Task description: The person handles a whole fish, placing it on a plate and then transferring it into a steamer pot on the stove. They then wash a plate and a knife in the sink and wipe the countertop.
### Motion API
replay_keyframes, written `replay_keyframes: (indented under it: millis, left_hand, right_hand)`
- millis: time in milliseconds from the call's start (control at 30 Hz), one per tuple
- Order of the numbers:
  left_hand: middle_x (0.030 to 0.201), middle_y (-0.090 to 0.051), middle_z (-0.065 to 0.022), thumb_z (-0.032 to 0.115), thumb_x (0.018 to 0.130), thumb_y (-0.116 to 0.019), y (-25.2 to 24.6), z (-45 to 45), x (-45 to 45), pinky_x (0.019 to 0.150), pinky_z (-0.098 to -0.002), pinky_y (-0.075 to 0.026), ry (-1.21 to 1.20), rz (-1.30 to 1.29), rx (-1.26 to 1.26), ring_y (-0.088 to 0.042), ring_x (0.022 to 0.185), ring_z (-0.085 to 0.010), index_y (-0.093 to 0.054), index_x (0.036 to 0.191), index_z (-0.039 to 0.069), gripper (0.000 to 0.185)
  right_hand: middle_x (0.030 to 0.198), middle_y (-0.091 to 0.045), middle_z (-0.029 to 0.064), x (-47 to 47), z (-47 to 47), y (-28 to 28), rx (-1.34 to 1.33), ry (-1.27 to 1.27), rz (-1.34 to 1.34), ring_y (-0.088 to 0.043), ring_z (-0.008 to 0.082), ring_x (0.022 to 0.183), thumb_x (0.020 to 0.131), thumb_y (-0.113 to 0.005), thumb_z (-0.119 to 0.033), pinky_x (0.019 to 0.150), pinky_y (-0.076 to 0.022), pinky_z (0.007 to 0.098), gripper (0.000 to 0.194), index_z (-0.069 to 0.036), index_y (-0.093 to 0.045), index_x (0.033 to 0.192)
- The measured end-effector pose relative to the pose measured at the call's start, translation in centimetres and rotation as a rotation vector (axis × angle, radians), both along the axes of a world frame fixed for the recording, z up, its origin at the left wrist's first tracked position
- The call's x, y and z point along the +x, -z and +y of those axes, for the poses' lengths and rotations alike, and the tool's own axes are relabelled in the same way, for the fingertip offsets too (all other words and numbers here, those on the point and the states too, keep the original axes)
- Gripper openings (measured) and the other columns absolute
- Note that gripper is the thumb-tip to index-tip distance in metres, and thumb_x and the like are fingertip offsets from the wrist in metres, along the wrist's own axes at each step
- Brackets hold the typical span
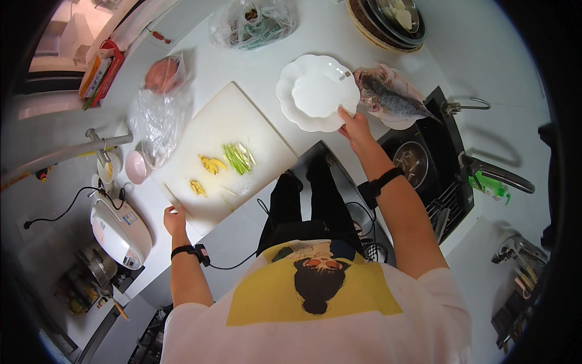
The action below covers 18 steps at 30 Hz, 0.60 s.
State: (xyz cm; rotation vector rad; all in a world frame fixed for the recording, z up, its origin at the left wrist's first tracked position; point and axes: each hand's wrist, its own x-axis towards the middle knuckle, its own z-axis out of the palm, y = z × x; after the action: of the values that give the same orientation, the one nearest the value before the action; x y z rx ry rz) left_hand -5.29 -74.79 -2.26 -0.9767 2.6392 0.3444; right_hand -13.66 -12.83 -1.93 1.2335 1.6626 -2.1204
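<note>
My right hand (355, 128) grips the near right rim of a white scalloped plate (313, 98). Just right of it lies a dark-backed fish (394, 98), opened flat on a pale dish partly hidden under it. My left hand (174, 220) is closed at the left end of a white cutting board (238, 116), by a narrow slot-like strip. On the board are cut green onion pieces (239, 158), yellow ginger slices (212, 164) and a small heap of ginger strips (197, 188).
Left of the board are a pink bowl (137, 167), a clear plastic bag (159, 118) and a white rice cooker (122, 232). Another filled bag (252, 27) and stacked bowls (386, 22) stand at the back. A black sink (434, 132) with a faucet (495, 173) is at right.
</note>
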Motion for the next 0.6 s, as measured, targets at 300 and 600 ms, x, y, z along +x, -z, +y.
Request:
replay_keyframes:
  millis: [300,600]
  left_hand:
    - [0.108,-0.062,-0.0107,0.021,0.087,-0.073,-7.1,14.6,-5.3,0.074,-0.0328,-0.046,0.164,0.57,0.111,-0.058,0.092,-0.0209,-0.056,0.131,0.004,0.05]
    - [0.095,-0.07,-0.006,0.01,0.084,-0.071,-12.4,43.0,-16.2,0.059,-0.0292,-0.047,0.755,0.461,0.703,-0.052,0.055,-0.0159,-0.068,0.112,0.008,0.028]
  right_hand:
    - [0.089,-0.069,0.0049,-2.1,0.6,2.6,0.009,0.057,0.032,-0.067,0.0141,0.073,0.089,-0.074,-0.025,0.059,-0.0565,0.0268,0.024,-0.003,-0.068,0.098]
    - [0.098,-0.069,0.0114,0.4,3.7,-0.9,-0.044,-0.16,0.038,-0.068,0.0156,0.082,0.091,-0.071,-0.017,0.069,-0.0588,0.0282,0.027,0.005,-0.064,0.105]
